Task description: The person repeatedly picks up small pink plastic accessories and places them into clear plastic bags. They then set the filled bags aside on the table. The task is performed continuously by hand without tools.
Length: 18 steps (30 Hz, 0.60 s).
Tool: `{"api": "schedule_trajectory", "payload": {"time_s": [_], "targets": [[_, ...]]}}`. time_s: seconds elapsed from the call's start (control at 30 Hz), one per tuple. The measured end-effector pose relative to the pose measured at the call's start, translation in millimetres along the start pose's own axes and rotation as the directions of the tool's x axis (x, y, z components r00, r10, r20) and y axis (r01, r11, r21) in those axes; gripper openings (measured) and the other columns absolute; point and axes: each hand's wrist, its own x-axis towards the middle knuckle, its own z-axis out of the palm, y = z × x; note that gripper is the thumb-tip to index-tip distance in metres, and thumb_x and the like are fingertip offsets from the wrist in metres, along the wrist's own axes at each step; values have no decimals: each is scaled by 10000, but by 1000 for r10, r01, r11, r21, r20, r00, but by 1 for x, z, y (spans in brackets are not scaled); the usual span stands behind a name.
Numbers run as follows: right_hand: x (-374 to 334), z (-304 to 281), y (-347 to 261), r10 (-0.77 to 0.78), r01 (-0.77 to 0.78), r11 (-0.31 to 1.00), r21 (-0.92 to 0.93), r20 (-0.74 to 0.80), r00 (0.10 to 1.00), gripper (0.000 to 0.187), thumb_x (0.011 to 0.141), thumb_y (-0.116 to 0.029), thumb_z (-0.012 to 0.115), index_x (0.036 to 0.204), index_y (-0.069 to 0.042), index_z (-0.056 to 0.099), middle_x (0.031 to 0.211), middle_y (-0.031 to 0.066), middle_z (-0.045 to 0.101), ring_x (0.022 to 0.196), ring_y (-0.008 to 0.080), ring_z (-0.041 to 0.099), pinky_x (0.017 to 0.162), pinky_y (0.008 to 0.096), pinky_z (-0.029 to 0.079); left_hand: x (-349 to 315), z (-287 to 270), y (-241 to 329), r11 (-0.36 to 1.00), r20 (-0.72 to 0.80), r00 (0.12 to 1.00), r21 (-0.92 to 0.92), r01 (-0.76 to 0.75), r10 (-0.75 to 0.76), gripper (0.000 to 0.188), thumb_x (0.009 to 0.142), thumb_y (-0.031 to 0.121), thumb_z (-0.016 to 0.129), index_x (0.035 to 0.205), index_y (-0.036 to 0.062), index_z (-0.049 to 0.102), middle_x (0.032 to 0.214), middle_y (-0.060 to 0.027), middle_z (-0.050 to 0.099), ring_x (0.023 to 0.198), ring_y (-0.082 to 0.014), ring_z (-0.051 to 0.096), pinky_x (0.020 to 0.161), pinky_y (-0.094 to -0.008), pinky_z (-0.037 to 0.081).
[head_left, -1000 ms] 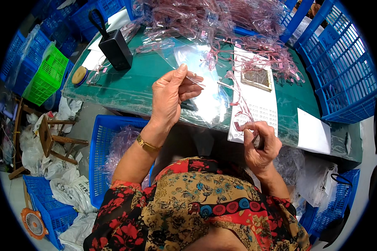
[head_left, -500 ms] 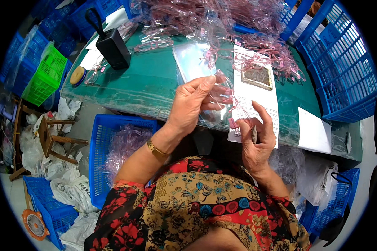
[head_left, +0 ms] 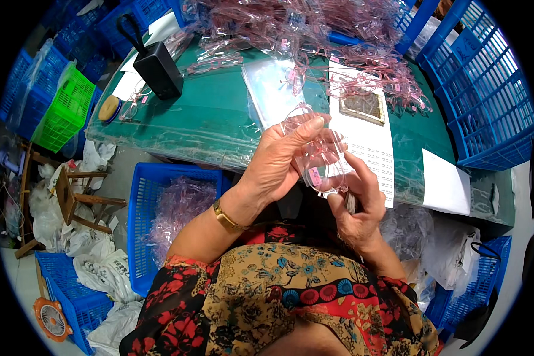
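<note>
My left hand grips a pair of eyeglasses with thin pink frames and clear lenses. A small pink tag sits on the lower lens. My right hand is at that end, its thumb and index finger by the rim. A small greyish piece is tucked in its curled fingers; its kind cannot be made out. Beyond the hands lie clear plastic sleeves and a printed sheet. A shallow framed dark pad rests on the sheet.
Pink-framed glasses in clear wrapping are heaped at the back of the green table. A black power bank and a round sponge pot stand left. A blue crate stands right, another blue basket below left.
The glasses have turned and come closer to my right hand, so the tagged lens faces up. My right fingers have moved left to its rim.
</note>
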Motion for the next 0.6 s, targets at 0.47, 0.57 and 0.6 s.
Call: {"api": "schedule_trajectory", "payload": {"time_s": [0.47,0.57,0.6], "targets": [[3,-5,5,43,-53,961,-272,-40,998,666,768,81,684,1376,-48,446,618,16,524,546,123,534,539,241,438,-21,8,-22,972,73,997,235,4,-22,292,920,161,634,1149,-11,575,957,-35,645,825,-85,606,716,-215,507],[1,-1,5,56,-55,994,-99,12,998,487,901,54,521,1376,-10,431,684,36,557,597,105,536,592,226,435,-25,15,-19,957,15,1000,290,-17,13,368,947,215,585,1241,0,535,1105,-58,611,940,-120,595,803,-270,504],[1,-1,-1,124,-125,992,7,24,992,452,929,38,480,1376,-2,428,706,42,566,613,97,537,603,222,434,-22,13,-17,970,-34,991,212,-122,132,375,954,236,567,1244,1,530,1126,-67,603,974,-137,584,832,-290,496]]}}
